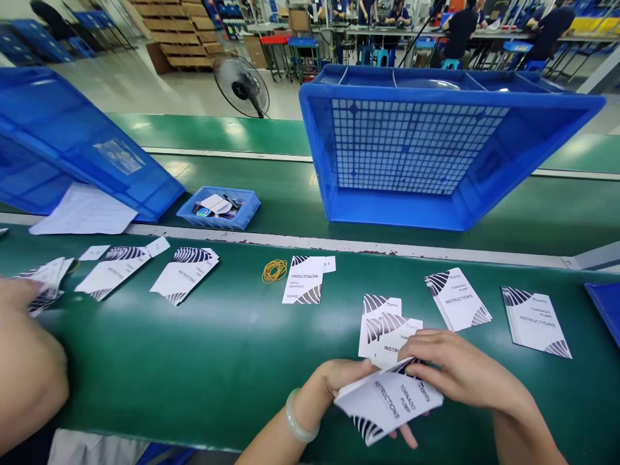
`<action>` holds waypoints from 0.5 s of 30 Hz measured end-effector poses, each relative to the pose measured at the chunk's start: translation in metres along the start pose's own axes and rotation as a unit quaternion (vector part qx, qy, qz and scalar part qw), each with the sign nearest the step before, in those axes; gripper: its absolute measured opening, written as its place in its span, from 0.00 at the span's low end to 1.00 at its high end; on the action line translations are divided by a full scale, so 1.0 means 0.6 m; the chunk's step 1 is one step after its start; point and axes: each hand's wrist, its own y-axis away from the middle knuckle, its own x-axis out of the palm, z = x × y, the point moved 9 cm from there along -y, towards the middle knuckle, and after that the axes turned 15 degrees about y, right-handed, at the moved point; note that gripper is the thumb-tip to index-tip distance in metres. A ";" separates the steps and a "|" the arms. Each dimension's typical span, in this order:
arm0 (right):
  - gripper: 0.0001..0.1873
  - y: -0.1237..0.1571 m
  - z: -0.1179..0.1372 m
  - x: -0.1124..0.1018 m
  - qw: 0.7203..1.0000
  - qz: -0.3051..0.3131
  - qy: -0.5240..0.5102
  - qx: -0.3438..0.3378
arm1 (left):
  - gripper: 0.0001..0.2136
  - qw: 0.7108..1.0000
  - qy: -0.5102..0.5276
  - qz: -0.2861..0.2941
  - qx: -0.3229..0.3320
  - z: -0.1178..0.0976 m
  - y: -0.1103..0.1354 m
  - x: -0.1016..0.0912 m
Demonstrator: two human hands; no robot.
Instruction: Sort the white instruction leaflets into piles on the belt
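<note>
My left hand (345, 376), with a pale bangle at its wrist, is closed round a small stack of white instruction booklets (394, 400) printed "Tornado Pump". The stack is tilted, and some fingertips show beneath it. My right hand (443, 361) has its fingers bent over the upper edge of the same stack, gripping it there. Just behind the hands, overlapping booklets (380, 310) lie on the green table, partly covered by my right fingers. Right of them are two neat stacks, one nearer (458, 299) and one farther out (537, 321).
Another booklet pile (303, 279) lies beside yellow rubber bands (274, 271). More stacks (185, 274) are at left, near a co-worker's arm (29, 368). Behind the table's rail stand a small blue tray (247, 210) and large blue crates (397, 210), (92, 142).
</note>
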 end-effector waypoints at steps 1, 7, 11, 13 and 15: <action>0.12 -0.004 0.002 0.004 1.000 -0.005 -0.005 0.000 | 0.47 1.000 0.000 0.004 -0.028 0.010 -0.004 0.002; 0.14 0.023 -0.091 -0.005 0.952 -0.220 -0.088 0.192 | 0.33 0.981 0.046 -0.083 0.168 -0.055 0.005 -0.001; 0.20 0.033 -0.131 0.019 0.921 -0.250 -0.134 0.267 | 0.35 0.945 0.102 -0.114 0.290 -0.079 0.022 -0.036; 0.23 0.023 -0.137 0.037 0.918 -0.230 -0.156 0.284 | 0.35 0.935 0.124 -0.118 0.310 -0.074 0.023 -0.055; 0.22 0.013 -0.139 0.047 0.914 -0.230 -0.165 0.292 | 0.33 0.930 0.145 -0.110 0.318 -0.067 0.024 -0.066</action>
